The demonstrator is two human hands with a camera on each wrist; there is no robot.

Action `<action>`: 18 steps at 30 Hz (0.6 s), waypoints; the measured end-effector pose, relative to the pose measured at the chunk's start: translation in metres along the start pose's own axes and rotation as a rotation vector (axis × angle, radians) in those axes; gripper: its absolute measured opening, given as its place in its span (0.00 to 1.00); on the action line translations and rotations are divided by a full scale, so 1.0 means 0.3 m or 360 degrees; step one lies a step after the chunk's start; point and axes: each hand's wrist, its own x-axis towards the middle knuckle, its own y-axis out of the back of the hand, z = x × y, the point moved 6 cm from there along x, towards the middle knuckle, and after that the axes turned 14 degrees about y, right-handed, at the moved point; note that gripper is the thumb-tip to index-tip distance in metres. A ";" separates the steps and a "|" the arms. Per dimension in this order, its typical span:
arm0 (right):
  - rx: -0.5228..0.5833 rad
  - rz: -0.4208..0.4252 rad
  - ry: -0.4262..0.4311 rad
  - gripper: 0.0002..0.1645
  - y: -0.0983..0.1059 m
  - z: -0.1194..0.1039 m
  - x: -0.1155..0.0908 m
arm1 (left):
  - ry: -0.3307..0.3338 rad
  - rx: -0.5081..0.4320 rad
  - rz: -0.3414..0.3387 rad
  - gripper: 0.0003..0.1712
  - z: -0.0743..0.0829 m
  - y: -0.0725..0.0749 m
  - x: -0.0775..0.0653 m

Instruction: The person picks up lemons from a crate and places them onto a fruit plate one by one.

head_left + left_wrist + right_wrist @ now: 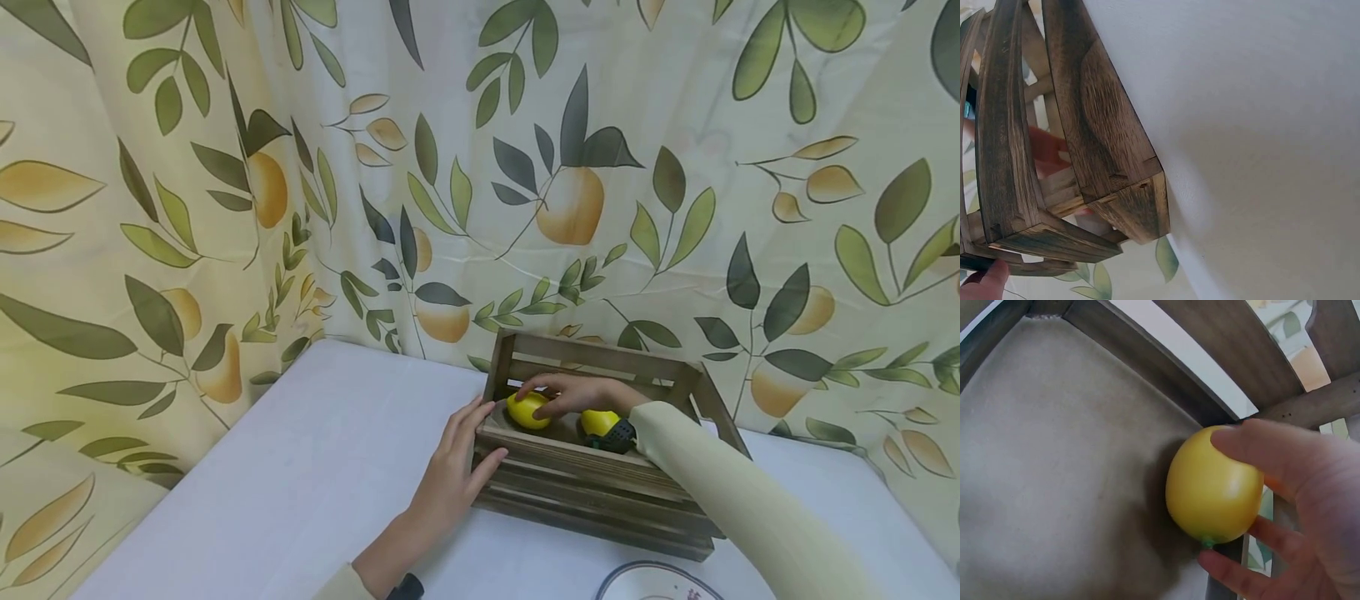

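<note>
In the head view a brown slatted wooden crate (pixel 592 492) stands on the table. My right hand (pixel 573 392) reaches into it and grips a yellow lemon (pixel 528 411) near the left end. Up close in the right wrist view, thumb and fingers close around the lemon (pixel 1213 487), whose green stem tip points down in that view. A second yellow fruit (pixel 597 422) lies below my right wrist, partly hidden by a black wrist device (pixel 619 436). My left hand (pixel 442 471) rests against the crate's front left corner, fingers extended at the rim, thumb on the front.
A white plate (pixel 652 583) with a dark rim line stands in front of the crate, cut off by the frame. The white tabletop (pixel 300 467) reaches to a leaf-and-fruit patterned curtain (pixel 450 208) behind and at the left.
</note>
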 end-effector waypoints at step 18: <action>0.0096 0.0001 -0.0121 0.15 0.003 0.027 -0.010 | -0.0048 0.0010 0.0031 0.35 0.008 -0.002 -0.001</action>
